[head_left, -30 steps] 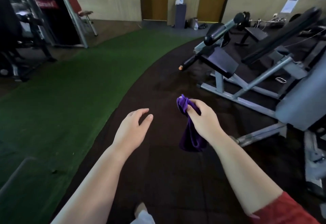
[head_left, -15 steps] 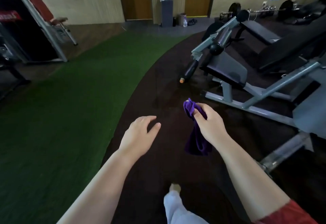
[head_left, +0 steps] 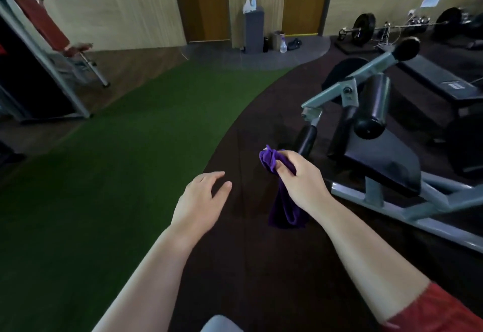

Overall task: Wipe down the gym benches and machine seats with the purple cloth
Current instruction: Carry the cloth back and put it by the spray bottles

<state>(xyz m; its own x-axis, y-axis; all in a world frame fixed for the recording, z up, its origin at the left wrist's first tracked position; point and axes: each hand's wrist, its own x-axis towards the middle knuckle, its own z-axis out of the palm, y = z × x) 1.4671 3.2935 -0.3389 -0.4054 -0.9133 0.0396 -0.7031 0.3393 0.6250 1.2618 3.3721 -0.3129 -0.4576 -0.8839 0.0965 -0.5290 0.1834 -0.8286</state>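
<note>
Our right hand (head_left: 303, 177) pinches the purple cloth (head_left: 283, 209) at its bunched top, thumb and curled fingers closed round it, just right of the frame's centre. The rest of the cloth hangs straight down below the hand, over the dark rubber floor (head_left: 261, 266). Our left hand (head_left: 201, 198) sits left of centre, palm down, fingers loosely spread, holding nothing.

The nearest surface to wipe is the black machine seat (head_left: 379, 164), directly right of the cloth-holding hand. It is near but not touching. Its long axis runs from beneath the roller pads (head_left: 373, 107) down toward the lower right of the frame. The right hand is plainly the nearer one, and the left lies on the far side of the cloth.

We judge the coming move to be a short reach rightward to lay the cloth on that pad. A flat bench (head_left: 431, 75) waits farther off in the upper right.
</note>
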